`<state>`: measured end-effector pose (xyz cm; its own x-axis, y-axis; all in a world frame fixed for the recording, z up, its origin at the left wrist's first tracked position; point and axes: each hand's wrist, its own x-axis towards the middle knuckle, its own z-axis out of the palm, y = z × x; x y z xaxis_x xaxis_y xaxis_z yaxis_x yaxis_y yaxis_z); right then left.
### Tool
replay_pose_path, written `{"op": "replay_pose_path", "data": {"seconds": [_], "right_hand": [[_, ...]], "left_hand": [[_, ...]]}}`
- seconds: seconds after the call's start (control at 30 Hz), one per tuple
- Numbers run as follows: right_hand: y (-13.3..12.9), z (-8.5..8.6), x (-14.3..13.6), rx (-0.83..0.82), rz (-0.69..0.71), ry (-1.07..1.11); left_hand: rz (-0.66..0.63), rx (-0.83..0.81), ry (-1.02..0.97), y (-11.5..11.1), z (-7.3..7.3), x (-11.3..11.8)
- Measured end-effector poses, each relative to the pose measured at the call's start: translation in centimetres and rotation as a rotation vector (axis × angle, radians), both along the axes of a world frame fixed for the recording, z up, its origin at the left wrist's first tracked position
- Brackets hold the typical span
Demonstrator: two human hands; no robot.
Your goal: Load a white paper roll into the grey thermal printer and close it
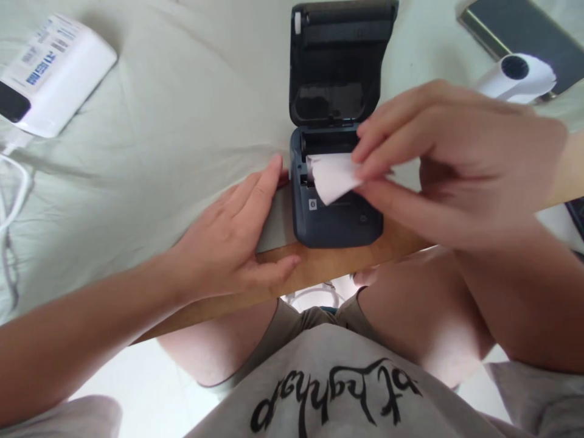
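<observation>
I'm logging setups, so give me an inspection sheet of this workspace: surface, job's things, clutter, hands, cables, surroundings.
Surface: wrinkled pale cloth, wooden edge in front.
Job's things: dark device, lid raised; white paper over its opening.
Clutter: white labelled device at left; dark slab and white rounded object at right.
Hands: left hand extended beside the dark device, contact unclear; right hand pinching the white paper.
Cables: white cable at left.
Surroundings: person's legs and printed shirt.

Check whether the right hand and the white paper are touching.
Touching. The head view shows the right hand pinching the white paper by its right end with the fingers.
</observation>
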<state>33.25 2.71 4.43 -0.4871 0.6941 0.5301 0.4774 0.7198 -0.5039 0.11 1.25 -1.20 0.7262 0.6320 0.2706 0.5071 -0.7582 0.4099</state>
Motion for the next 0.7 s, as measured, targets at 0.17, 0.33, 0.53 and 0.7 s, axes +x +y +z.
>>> {"op": "replay_pose_path", "data": {"seconds": [0.17,0.33,0.53,0.7], "right_hand": [[-1.3,-0.1,0.9,0.046,0.094,-0.145],[-1.6,-0.6,1.7,0.036,-0.064,-0.052],[1.1,-2.6,2.4,-0.161,-0.146,0.040],[1.9,-1.9,1.7,-0.449,-0.187,0.241]], "left_hand": [[-0.082,0.079,-0.048,0.3,0.3,0.0],[-0.074,0.062,-0.015,0.2,0.3,-0.1],[-0.104,0.059,-0.011,0.3,0.2,-0.5],[-0.088,0.063,0.020,0.3,0.2,-0.7]]}}
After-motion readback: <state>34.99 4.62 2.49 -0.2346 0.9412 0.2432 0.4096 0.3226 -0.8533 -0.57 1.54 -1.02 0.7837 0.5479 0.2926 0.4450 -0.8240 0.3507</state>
